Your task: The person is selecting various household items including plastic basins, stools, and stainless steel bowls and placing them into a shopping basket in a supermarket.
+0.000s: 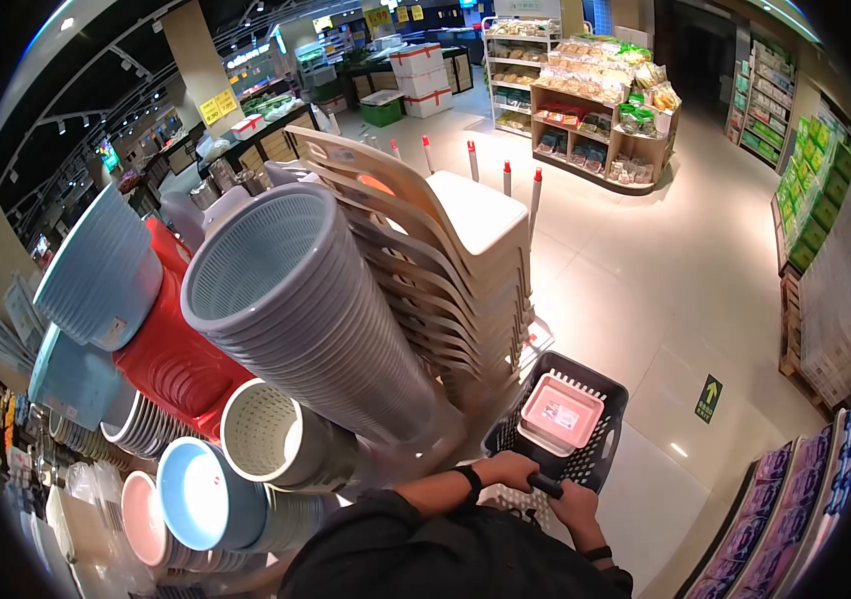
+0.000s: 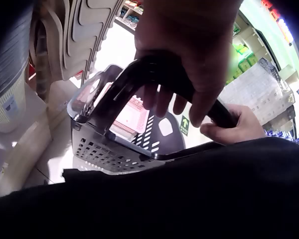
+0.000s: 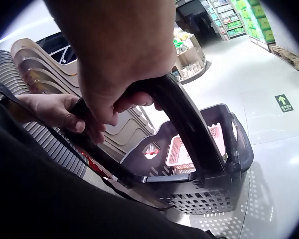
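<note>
Shop floor [image 1: 635,270]: ran pale beside stacked chairs [image 1: 495,299].
Handle [image 1: 545,486]: left hand [image 1: 507,469] and right hand [image 1: 577,507] both gripped it, fingers curled.
Basket [image 1: 617,396]: lay below, just ahead, near edge toward them; neither hand plainly nearer.

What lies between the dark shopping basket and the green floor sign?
Only bare pale floor lies between the shopping basket and the floor sign, as the head and right wrist views show.

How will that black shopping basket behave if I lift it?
The black basket is probably stiff; its perforated walls hold their shape. The many perforations suggest modest weight. The pink container fills only part, so sliding might cause tilting.
</note>
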A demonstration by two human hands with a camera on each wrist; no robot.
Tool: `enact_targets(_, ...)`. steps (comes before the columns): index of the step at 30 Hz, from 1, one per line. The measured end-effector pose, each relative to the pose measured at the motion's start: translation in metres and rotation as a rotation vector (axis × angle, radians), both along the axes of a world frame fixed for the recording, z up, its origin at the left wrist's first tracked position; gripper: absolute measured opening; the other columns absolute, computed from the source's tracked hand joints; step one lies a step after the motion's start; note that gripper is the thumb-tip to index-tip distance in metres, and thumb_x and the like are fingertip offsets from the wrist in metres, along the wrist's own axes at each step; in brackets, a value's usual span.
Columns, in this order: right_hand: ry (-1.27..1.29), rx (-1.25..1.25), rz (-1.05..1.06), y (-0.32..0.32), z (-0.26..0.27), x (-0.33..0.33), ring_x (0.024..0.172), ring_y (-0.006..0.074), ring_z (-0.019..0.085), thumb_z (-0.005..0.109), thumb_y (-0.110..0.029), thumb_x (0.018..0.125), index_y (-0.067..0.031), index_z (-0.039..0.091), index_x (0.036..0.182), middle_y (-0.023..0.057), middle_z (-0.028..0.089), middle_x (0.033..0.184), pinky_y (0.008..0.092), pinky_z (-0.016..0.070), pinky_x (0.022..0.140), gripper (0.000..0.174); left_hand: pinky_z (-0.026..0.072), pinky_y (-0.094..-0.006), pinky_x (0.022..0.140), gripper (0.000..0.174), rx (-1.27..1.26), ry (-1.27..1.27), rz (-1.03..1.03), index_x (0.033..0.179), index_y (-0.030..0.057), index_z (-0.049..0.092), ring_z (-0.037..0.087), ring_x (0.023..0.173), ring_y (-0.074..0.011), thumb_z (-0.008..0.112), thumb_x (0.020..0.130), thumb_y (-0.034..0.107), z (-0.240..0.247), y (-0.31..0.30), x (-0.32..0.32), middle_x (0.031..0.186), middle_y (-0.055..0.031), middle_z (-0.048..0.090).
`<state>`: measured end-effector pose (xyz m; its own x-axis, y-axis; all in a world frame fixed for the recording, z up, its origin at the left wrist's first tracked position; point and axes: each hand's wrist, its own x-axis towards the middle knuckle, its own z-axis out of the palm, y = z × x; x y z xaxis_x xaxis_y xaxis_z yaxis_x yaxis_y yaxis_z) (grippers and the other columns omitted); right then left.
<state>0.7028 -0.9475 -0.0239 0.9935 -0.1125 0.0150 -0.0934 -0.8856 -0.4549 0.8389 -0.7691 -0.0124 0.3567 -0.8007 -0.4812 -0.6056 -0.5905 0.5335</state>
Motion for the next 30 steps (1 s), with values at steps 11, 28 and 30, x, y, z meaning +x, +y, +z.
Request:
enact_targets(11,0.045,-0.018,-0.049,-0.033,0.009,0.054,0.066,0.0348,0.065,0.070,-0.030,0.068,-0.0097,0.061,0.075,0.0137,0.064,0.068,0.0453,0.0517,0.061,0.023,0.0509,-0.0485,0.066,0.015,-0.093,-0.303,0.147,0.088,0.0120,0.064,0.067,0.075,-0.0348,0.060,0.075,0.019,-0.009,-0.027,0.032,0.075,-0.0149,0.067)
enact_targets(28,0.223,-0.012,-0.136,-0.078,0.023,0.149,0.075,0.0368,0.065,0.070,-0.031,0.067,-0.0099,0.061,0.081,0.0151,0.066,0.075,0.0481,0.0513,0.066,0.027,0.0502,-0.0461,0.066,0.016,-0.157,-0.277,0.083,0.090,0.0131,0.066,0.067,0.074,-0.0323,0.058,0.077,0.019,-0.003,-0.077,0.132,0.076,-0.0136,0.068)
enact_targets(30,0.240,-0.020,-0.158,-0.082,0.024,0.158,0.075,0.0369,0.065,0.070,-0.031,0.067,-0.0100,0.061,0.081,0.0153,0.066,0.075,0.0481,0.0514,0.066,0.027,0.0505,-0.0462,0.066,0.016,-0.186,-0.294,0.071,0.088,0.0129,0.065,0.067,0.073,-0.0331,0.061,0.076,0.022,-0.008,-0.084,0.145,0.075,-0.0139,0.068)
